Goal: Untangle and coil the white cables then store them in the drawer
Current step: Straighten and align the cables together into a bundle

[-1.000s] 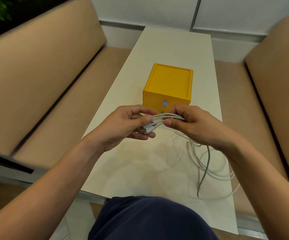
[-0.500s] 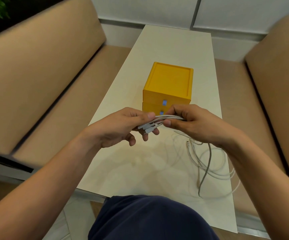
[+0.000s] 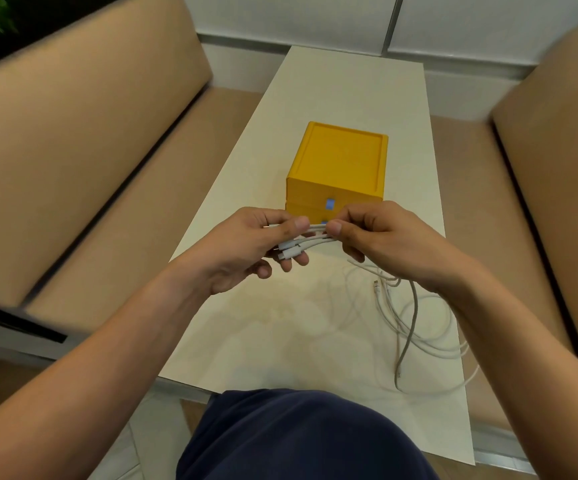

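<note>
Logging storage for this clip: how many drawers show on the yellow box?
2. The upper drawer is near the top of the yellow box; the lower drawer is directly beneath, partly covered by the left hand and right hand. More may be hidden behind them.

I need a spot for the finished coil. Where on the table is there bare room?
The table is bare near-left, between its left edge and the white cables, and at the far end beyond the yellow drawer box. Crowded: near-right, where the loops sprawl below the right hand.
</note>
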Demonstrator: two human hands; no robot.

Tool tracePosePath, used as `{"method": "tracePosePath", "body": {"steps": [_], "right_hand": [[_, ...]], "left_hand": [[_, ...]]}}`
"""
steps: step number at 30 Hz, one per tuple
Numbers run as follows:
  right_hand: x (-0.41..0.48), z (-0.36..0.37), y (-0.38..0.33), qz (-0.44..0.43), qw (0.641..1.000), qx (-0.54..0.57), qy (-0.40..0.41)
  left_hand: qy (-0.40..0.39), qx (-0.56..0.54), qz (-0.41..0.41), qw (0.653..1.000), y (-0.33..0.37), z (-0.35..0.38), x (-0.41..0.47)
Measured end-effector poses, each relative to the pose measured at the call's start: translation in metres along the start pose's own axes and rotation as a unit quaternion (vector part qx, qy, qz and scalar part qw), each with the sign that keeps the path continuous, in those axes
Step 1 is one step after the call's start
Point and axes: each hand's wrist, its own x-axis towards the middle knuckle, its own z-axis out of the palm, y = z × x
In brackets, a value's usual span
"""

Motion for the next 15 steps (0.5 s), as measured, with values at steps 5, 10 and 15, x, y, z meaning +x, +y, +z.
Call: {"method": "tracePosePath", "body": {"steps": [5, 10, 15], "right_hand": [[-0.0008, 0.0011, -0.001, -0.003, 1.0, -0.004, 0.007], [-0.0017, 0.0024, -0.0002, 0.003, 1.0, 0.005, -0.004], [-0.0015, 0.0016, -0.0015, 0.026, 0.999, 0.013, -0.016]], "left_hand": [[0.012, -0.029, -0.012, 0.999, 0.0003, 0.0001, 0.0013], [0.024, -0.033, -0.008, 0.999, -0.0041, -0.0015, 0.0054], [0.041, -0.026, 0.012, 0.999, -0.0053, -0.0023, 0.0075]]}}
